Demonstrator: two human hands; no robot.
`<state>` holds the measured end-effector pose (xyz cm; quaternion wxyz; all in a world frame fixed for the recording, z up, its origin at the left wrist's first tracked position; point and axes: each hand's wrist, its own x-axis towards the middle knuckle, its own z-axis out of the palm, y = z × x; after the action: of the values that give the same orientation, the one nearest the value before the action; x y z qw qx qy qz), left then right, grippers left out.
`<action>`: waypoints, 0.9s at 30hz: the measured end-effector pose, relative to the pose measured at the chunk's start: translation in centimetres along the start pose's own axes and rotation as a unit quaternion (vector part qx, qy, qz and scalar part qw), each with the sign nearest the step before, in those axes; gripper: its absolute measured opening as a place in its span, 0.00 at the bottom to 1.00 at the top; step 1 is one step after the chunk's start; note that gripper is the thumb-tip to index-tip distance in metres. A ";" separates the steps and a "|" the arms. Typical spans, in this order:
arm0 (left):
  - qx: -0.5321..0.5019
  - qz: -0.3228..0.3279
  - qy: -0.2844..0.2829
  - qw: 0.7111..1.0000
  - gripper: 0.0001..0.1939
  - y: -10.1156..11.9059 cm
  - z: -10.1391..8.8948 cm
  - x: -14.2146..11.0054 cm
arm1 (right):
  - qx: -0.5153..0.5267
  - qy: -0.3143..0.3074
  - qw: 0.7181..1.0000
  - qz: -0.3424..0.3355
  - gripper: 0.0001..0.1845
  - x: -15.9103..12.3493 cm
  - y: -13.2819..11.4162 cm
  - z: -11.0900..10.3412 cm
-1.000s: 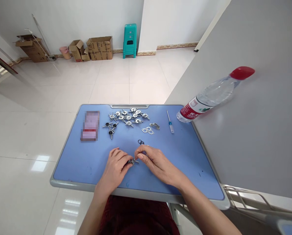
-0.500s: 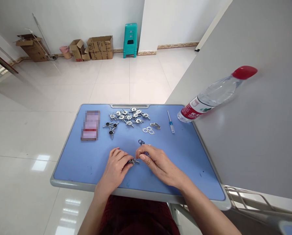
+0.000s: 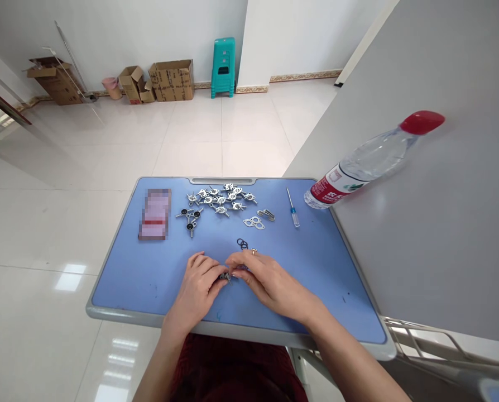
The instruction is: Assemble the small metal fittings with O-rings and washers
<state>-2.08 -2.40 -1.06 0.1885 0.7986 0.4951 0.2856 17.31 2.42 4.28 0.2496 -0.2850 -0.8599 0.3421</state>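
Observation:
My left hand is closed around a small metal fitting, held low over the near middle of the table. My right hand meets it from the other side, thumb and fingers pinched together at the fitting's right end. A bit of purple shows under those fingers, too covered to name. Just beyond the right hand lie a few black rubber rings. Flat metal gasket plates and bent metal pieces rest farther back.
Several metal fittings are heaped at the blue table's far side, beside fittings with black discs. A blurred phone-like object lies left. To the right are a screwdriver and a water bottle near a grey panel.
My right hand has shifted left and its fingers have closed in on the fitting, covering most of the purple bit. My left hand stays in place.

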 end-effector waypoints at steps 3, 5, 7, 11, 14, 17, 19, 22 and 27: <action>0.008 -0.001 0.006 1.000 0.07 0.0 0.0 0.0 | -0.055 -0.001 0.998 -0.040 0.13 0.0 0.2 0.3; 0.011 -0.006 0.004 1.000 0.07 0.0 0.0 0.0 | -0.081 -0.006 0.995 -0.053 0.14 0.0 0.3 0.2; 0.006 -0.008 0.003 1.000 0.07 0.1 0.0 0.0 | -0.080 -0.013 0.996 -0.048 0.15 -0.2 0.2 -0.1; 0.001 -0.010 -0.003 1.000 0.07 0.1 -0.1 0.0 | -0.074 -0.020 0.997 -0.027 0.21 -0.5 0.2 -0.5; 0.005 -0.010 -0.003 1.000 0.08 0.1 -0.1 0.0 | -0.090 0.006 0.995 -0.039 0.20 -0.5 0.4 -0.2; 0.009 -0.006 0.002 1.000 0.08 0.0 0.0 0.0 | -0.113 0.032 0.991 -0.057 0.14 -0.3 0.6 0.1; 0.011 -0.005 0.001 1.000 0.08 0.0 0.0 0.0 | -0.112 0.034 0.991 -0.057 0.14 -0.3 0.4 0.0; 0.010 -0.008 -0.003 1.000 0.08 0.0 -0.1 0.0 | -0.088 0.021 0.994 -0.057 0.17 -0.3 0.3 -0.4; 0.009 -0.006 0.003 1.000 0.08 0.1 -0.1 0.0 | -0.085 0.058 0.991 -0.090 0.18 -0.4 0.6 -0.2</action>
<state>-2.06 -2.40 -0.95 0.1813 0.7963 0.5035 0.2822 17.92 2.57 3.87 0.3040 -0.2463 -0.8918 0.2272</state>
